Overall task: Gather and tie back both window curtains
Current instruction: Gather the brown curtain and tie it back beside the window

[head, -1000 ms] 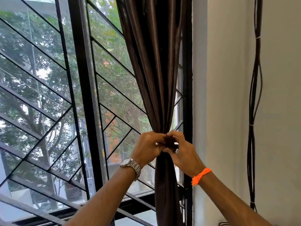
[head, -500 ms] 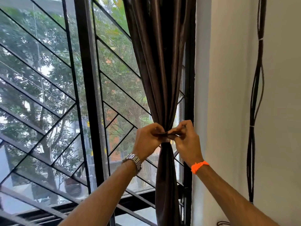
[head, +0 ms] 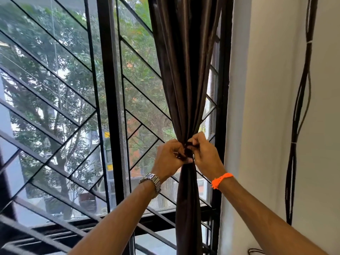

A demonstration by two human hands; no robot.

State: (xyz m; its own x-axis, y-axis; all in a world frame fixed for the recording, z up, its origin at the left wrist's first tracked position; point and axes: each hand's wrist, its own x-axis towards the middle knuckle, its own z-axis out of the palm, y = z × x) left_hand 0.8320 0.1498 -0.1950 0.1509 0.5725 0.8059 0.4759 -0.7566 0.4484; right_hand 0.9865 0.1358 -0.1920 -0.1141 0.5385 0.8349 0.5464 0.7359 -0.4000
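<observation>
Window frame (head: 108,89), diagonal bars. Brown curtain (head: 185,70) hangs bunched at its right edge. Black cables (head: 296,116) run down the adjoining wall (head: 266,107).

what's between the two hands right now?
Head view: the cinched waist of the brown curtain and a dark tie, pinched by both the left hand and the right hand. No bare gap.

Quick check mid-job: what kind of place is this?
Probably a room in a home: a brown curtain at a black-grilled window, trees outside, cables down a plain wall.
</observation>
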